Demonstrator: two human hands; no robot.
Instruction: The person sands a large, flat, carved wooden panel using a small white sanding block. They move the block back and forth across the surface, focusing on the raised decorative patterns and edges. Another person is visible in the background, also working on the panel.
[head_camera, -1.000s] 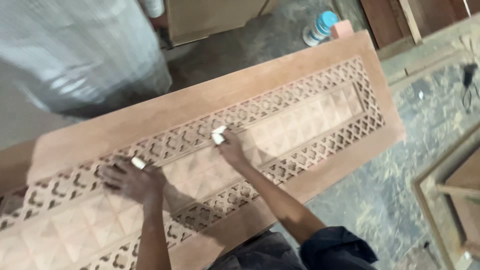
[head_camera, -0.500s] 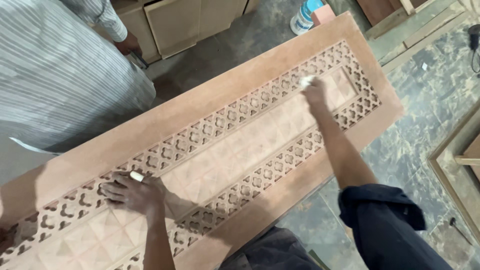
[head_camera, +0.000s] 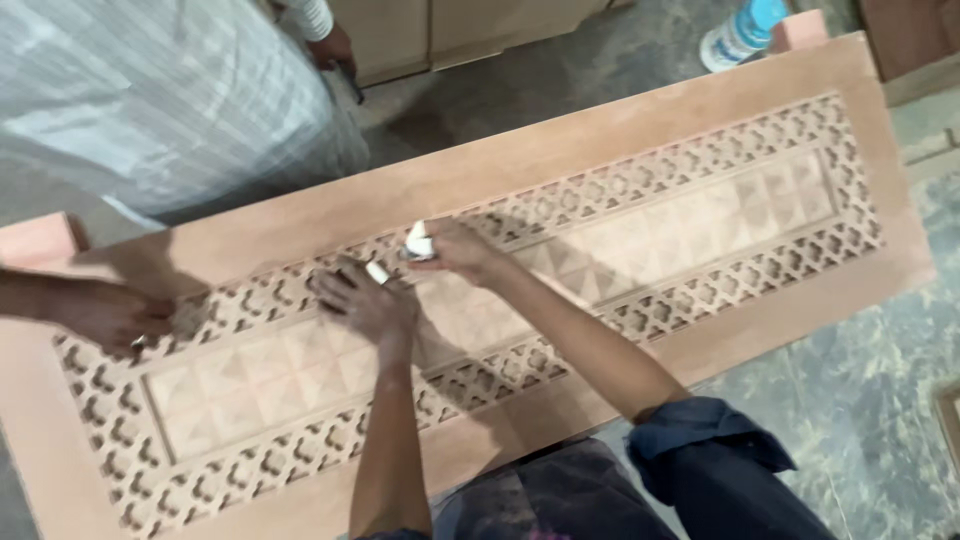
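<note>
Right hand (head_camera: 455, 248) back mid-panel, on carved reddish lattice door (head_camera: 600, 150)

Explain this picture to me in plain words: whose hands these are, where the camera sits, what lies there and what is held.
There is no machine here. The camera sits on a person's head and looks down at their two bare hands. Under them lies a long carved wooden panel with lattice borders and raised squares. The left hand rests flat on the carving, a small pale piece showing at its fingers. The right hand pinches a small white piece against the lattice. Another person's hand touches the panel at the left, and a person in a striped shirt stands beyond. A bottle lies on the floor.
</note>
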